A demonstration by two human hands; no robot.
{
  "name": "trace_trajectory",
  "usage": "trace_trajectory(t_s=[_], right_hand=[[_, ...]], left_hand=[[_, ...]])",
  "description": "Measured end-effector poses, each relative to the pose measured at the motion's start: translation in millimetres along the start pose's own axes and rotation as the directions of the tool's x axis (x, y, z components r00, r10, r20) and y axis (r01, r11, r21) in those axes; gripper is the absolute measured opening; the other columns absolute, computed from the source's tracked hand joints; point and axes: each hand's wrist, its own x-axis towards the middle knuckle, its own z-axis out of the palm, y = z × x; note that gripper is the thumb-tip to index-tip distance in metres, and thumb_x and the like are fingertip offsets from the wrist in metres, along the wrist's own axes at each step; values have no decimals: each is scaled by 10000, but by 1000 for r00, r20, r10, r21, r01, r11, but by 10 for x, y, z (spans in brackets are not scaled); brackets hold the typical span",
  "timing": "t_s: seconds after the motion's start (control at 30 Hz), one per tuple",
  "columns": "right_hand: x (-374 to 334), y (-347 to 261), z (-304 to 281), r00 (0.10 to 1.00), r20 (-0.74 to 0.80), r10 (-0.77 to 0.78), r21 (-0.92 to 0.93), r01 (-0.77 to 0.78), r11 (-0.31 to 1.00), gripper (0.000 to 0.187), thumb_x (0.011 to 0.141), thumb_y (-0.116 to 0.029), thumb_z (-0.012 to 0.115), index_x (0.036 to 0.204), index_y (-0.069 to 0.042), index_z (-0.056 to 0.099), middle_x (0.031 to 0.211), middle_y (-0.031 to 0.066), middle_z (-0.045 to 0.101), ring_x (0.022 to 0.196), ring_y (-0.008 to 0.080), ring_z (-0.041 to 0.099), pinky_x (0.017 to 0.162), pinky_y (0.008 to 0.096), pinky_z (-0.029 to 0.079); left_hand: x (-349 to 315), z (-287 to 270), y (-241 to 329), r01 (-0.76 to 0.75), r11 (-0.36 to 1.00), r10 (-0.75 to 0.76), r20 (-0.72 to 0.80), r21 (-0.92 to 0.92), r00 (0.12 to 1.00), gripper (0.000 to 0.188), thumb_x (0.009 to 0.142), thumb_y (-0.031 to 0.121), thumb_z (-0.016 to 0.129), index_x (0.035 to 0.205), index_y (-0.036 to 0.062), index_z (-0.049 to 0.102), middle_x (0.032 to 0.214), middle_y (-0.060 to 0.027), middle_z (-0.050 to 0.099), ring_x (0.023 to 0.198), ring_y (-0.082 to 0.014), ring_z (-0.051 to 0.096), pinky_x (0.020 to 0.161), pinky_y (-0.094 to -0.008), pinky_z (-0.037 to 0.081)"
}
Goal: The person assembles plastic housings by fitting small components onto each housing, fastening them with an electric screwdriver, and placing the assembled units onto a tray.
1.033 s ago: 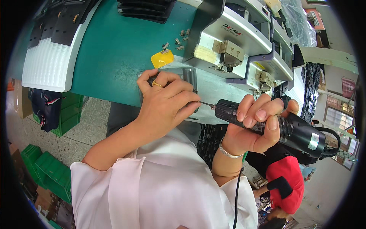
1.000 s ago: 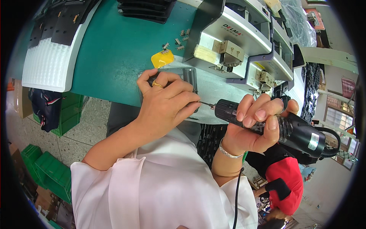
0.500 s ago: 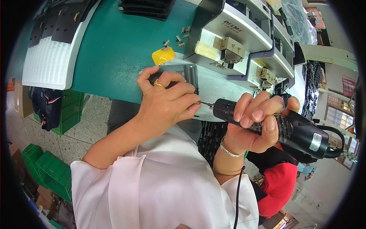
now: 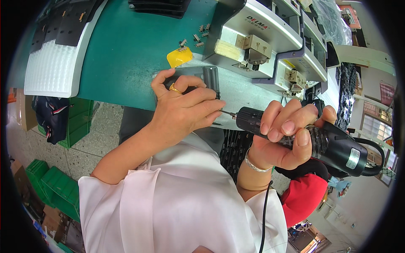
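In the head view, the right hand [image 4: 289,133] is wrapped around a black cylindrical electric screwdriver [image 4: 322,141], fingers curled over its barrel. The tool's long axis runs sideways: its corded end is at the right, slightly lower, and its thin metal bit [image 4: 228,113] points left. The left hand [image 4: 181,111] is nearer the bit's end, thumb and forefinger drawn close together there; whether they pinch a small part is hidden.

The dark translucent rectangular plastic case [image 4: 211,78] lies at the front edge of the green work surface [image 4: 118,63], partly beneath the left hand's bent fingers and left of the screwdriver. How firmly those fingers hold it cannot be told, nor whether the bit touches it.

Just beyond the case are a yellow flat piece [image 4: 180,57] and small metal-and-black components [image 4: 196,38].
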Motion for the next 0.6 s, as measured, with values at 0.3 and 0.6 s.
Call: trace_trajectory(t_s=[0.3, 0.6], right_hand=[[-9, -17, 27, 999, -36, -19, 10, 19, 1000, 508, 899, -62, 555, 1360, -101, 345, 773, 85, 593, 567, 172, 526, 465, 346, 474], [5, -33, 25, 1000, -18, -5, 18, 5, 1000, 513, 897, -58, 570, 1360, -101, 353, 769, 90, 596, 567, 175, 520, 467, 348, 472]], left_hand=[[-10, 4, -6, -8, 1000, 8, -10, 5, 1000, 257, 714, 260, 768, 970, 253, 741, 904, 104, 634, 989, -123, 540, 1050, -441, 149], [-1, -18, -6, 9, 1000, -9, 8, -20, 1000, 221, 746, 275, 747, 964, 240, 747, 889, 94, 642, 989, -135, 545, 1051, -439, 152]])
